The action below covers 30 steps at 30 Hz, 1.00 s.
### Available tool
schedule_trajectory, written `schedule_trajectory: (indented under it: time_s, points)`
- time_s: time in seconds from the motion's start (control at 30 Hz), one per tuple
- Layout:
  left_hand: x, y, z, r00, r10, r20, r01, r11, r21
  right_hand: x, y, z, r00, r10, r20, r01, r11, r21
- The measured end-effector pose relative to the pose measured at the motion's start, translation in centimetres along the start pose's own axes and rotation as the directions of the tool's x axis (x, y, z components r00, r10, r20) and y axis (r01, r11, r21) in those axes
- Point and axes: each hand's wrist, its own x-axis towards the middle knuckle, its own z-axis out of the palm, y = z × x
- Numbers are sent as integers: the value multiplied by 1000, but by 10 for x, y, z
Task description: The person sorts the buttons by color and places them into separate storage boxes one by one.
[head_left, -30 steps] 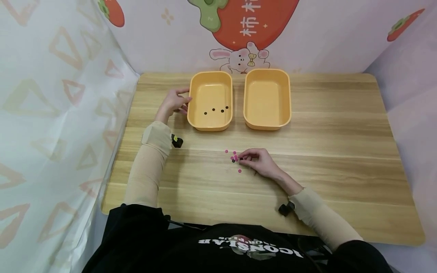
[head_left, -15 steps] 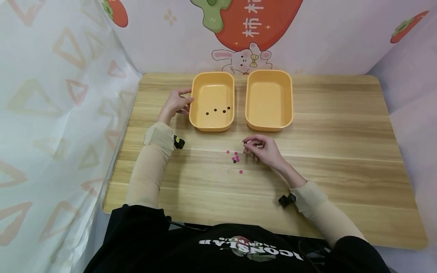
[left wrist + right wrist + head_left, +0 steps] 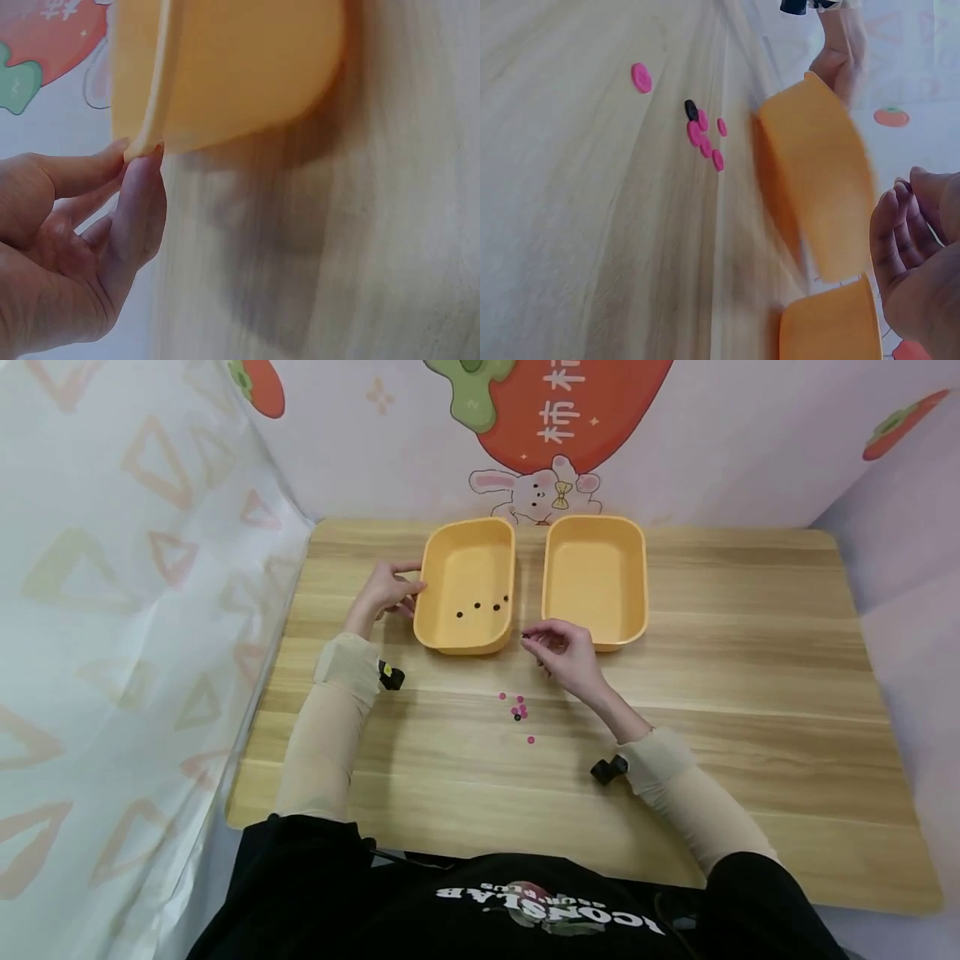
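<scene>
My left hand pinches the left rim of a yellow-orange plastic bin; in the left wrist view, thumb and fingers meet on that rim. The bin is tilted, and several black buttons lie inside it. Between thumb and fingertips, my right hand pinches a small black button, just off the bin's front right corner. Below on the table is a loose group of pink buttons with one black button among them. One pink button lies apart, nearer the person.
A second yellow-orange bin stands to the right of the first, with no buttons seen inside; my right hand overlaps its front left corner. The wooden table meets a printed backdrop behind the bins. A white patterned curtain hangs at the left.
My right hand has lifted a black button from the group and carried it forward to the left bin's front right corner. My left hand has tilted that bin slightly.
</scene>
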Motion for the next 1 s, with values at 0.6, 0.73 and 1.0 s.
schedule_trajectory:
  time_s: [0.6, 0.73, 1.0]
  points:
    - [0, -2, 2, 999, 12, -36, -15, 995, -96, 63, -6, 22, 999, -19, -46, 17, 999, -45]
    - [-1, 0, 0, 1000, -12, -21, 9, 993, -117, 82, -7, 31, 998, 44, -41, -45, 999, -22]
    - [-1, 5, 0, 999, -29, -18, 27, 993, -111, 104, -4, 49, 988, 132, -77, -135, 990, -41]
